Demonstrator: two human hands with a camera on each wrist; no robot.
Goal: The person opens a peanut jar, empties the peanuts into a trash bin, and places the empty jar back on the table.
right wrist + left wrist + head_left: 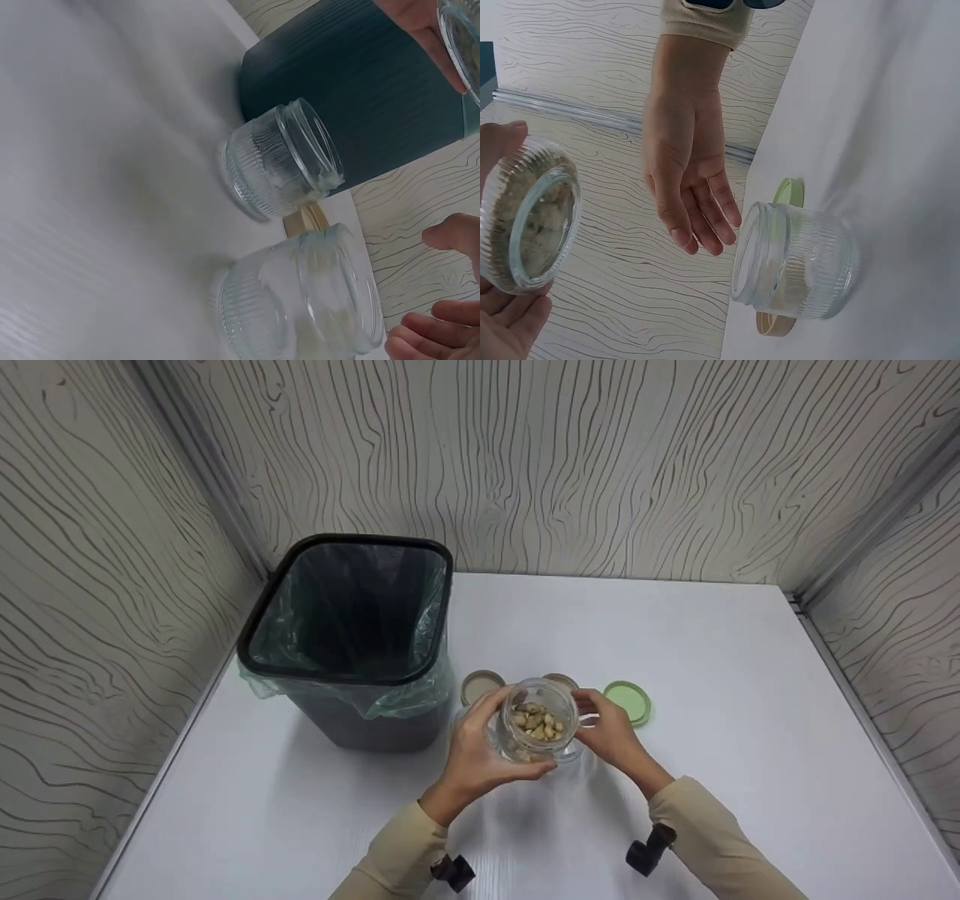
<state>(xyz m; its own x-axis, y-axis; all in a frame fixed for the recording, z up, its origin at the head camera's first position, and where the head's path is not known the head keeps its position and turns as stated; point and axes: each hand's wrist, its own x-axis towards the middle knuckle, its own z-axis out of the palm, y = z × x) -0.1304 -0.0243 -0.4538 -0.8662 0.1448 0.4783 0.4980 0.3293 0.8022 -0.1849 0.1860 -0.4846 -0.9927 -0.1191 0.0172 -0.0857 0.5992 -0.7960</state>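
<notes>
My left hand (476,754) grips a clear glass jar (517,746), thumb on the near side and fingers round the left. It is raised above the table, its mouth facing the head camera. Pale brown, nut-like pieces (538,724) lie inside. Close to the jar's right side is my right hand (611,731); the left wrist view shows this hand (686,150) apart from the jar, its fingers loosely extended and holding nothing. Below stand two lidless glass jars, one nearer the bin (277,161) and another (255,307) beside it, mostly hidden in the head view.
A dark bin (349,727) with a greenish liner bag stands on the table, left of the hands. Behind the jars lie a tan lid (480,686), a second tan lid (561,680) and a green lid (628,703). Wood-patterned panels (525,465) enclose the white table (712,660).
</notes>
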